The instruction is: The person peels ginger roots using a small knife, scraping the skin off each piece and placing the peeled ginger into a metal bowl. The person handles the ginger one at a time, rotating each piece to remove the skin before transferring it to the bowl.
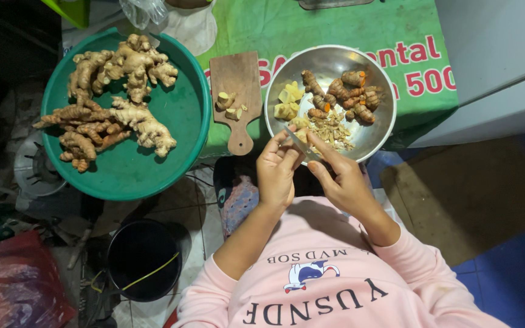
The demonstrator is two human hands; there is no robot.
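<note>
My left hand (277,170) pinches a small pale piece of root (302,135) over the near rim of a steel bowl (330,53). A small knife (304,146) is gripped in my right hand (343,179), with its blade against that piece. Inside the bowl lie orange-brown turmeric roots (350,94), yellow peeled chunks (288,103) and a heap of peelings (332,130). Left of the bowl, a wooden cutting board (238,76) carries a few cut bits. A big green basin (147,173) further left is filled with ginger roots (116,97).
Bowl and board rest on a green printed cloth (335,24). A black bucket (144,258) stands on the floor below the basin, with a gas burner (31,173) and a red plastic bag (13,285) at left. A white cabinet (499,61) is at right.
</note>
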